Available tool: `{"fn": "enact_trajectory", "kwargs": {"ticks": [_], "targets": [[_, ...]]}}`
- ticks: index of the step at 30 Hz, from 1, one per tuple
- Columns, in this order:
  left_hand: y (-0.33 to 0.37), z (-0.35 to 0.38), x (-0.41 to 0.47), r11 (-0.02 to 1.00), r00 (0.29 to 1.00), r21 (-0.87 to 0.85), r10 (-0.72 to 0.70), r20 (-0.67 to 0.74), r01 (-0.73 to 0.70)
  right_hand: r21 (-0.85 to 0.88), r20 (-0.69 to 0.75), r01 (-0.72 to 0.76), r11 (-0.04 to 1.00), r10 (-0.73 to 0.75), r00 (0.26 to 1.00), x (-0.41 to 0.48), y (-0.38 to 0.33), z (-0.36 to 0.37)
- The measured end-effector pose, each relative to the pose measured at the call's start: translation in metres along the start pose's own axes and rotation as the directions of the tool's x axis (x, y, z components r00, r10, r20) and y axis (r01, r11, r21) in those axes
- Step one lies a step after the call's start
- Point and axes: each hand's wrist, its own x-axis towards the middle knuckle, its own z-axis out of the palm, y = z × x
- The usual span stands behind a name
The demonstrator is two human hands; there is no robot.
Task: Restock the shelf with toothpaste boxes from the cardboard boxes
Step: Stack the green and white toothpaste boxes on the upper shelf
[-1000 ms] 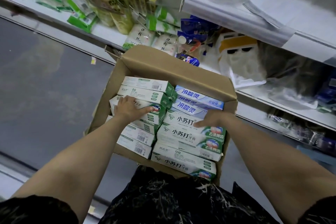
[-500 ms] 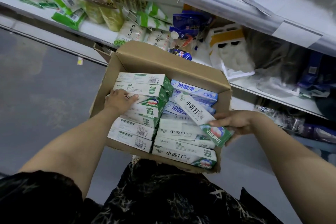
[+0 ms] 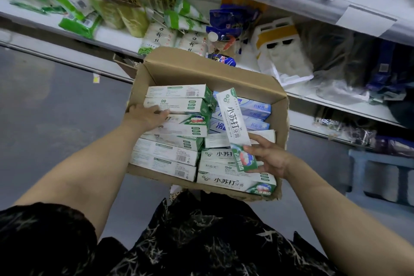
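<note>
Our right hand (image 3: 267,157), just right of the frame's centre, pinches the lower, green-printed end of one toothpaste box (image 3: 233,119) between curled fingers and thumb. The box stands nearly on end. Its long axis runs from the hand up and slightly left toward the far wall of the cardboard box (image 3: 201,67), and its upper end is free above the blue-and-white packs.

Our left hand (image 3: 145,116) lies flat with fingers straight on the green-and-white stack (image 3: 174,154) at the carton's left side. It grips nothing and seems to steady the load.

The shelf (image 3: 300,93) crosses the upper right of the frame, beyond the carton's far right corner. That puts it up and to the right of the right hand, which is clearly the nearer one. We judge the coming move to be a carry rightward and away, with the long axis probably turned to lie along the shelf board. We cannot tell where toothpaste belongs there.
</note>
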Motion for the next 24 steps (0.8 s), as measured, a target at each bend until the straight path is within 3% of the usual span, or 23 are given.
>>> {"fn": "enact_trajectory", "kwargs": {"ticks": [5,11,15,18,24], "targets": [[-0.010,-0.004,0.004,0.992,0.993,0.100,0.062,0.099,-0.072,0.018,-0.030,0.018,1.000,-0.017,0.999,0.004,0.000,0.012],[-0.015,-0.001,0.002,0.966,0.979,-0.244,0.131,0.154,-0.091,0.046,-0.037,0.037,0.998,-0.035,0.999,0.001,0.002,0.019],[-0.018,-0.004,0.000,0.971,0.953,-0.180,0.197,0.228,-0.158,0.050,-0.041,0.033,0.998,-0.031,0.999,-0.001,0.003,0.023],[-0.016,-0.003,-0.008,0.957,0.918,-0.226,0.248,0.309,-0.182,0.056,-0.044,0.034,0.998,-0.032,0.999,-0.005,0.004,0.026],[-0.027,0.025,-0.026,0.933,0.927,-0.323,0.255,0.275,-0.161,0.082,-0.057,0.075,0.994,-0.070,0.996,-0.014,0.011,0.032]]}}
